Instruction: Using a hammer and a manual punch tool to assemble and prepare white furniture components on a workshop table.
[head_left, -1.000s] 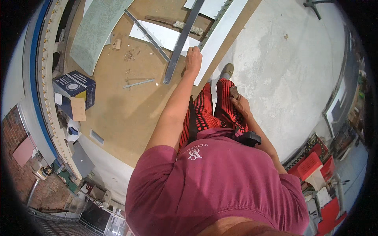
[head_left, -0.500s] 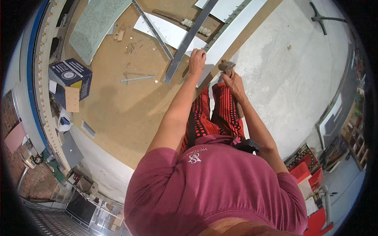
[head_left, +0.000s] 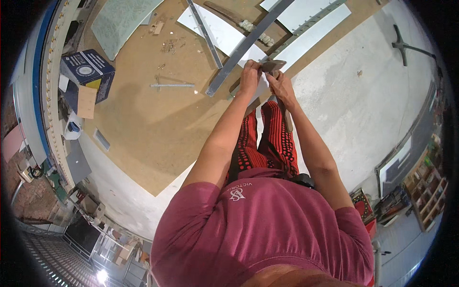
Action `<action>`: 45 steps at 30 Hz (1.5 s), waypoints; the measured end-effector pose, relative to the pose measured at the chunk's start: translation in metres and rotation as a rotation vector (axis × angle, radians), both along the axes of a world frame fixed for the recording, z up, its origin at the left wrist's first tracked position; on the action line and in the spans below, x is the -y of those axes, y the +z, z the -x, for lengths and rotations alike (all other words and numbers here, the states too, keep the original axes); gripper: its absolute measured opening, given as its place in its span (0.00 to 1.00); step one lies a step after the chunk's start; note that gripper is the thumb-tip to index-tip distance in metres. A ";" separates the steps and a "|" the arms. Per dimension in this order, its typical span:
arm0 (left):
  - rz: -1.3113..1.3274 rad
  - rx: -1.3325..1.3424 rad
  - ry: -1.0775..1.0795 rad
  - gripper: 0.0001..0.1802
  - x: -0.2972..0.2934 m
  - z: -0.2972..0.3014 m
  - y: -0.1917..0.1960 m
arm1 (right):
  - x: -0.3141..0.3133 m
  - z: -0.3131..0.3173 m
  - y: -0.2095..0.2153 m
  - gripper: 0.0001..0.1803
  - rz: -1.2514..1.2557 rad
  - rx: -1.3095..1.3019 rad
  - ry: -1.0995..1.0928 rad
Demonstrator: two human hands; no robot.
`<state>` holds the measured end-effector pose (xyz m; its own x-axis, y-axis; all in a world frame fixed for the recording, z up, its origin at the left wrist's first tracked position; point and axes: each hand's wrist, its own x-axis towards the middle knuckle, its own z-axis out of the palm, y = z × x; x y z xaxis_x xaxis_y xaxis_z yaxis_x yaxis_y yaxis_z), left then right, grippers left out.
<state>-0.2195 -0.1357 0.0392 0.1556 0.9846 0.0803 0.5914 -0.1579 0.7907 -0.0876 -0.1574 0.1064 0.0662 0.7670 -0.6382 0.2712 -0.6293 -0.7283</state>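
Hammer point(head_left: 271, 67) sits in the curled right fingers point(head_left: 273, 82), handle point(head_left: 289, 122) toward the legs point(head_left: 278, 143), head point(head_left: 276, 64) right by the left fingers point(head_left: 252, 65), whose hold I can't tell

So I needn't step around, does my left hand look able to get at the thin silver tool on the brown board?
Probably yes: nothing tall stands between your left hand and the silver tool, only the grey bar's end, though the hand seems busy beside the hammer head.
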 end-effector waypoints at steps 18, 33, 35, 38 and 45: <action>0.038 0.031 0.057 0.05 0.005 0.007 -0.012 | 0.007 0.004 0.006 0.24 -0.040 0.095 0.107; 0.053 0.006 0.520 0.07 -0.038 0.127 0.019 | 0.151 -0.054 0.003 0.29 0.206 0.403 0.283; 0.017 -0.199 0.599 0.05 -0.057 0.179 -0.003 | 0.173 -0.055 -0.002 0.29 0.213 0.417 0.304; 0.046 -0.406 0.628 0.05 -0.083 0.225 -0.029 | 0.194 -0.062 -0.010 0.28 0.212 0.407 0.335; 0.416 -0.521 0.785 0.12 -0.144 0.216 -0.036 | 0.195 -0.052 -0.006 0.26 0.311 0.437 0.240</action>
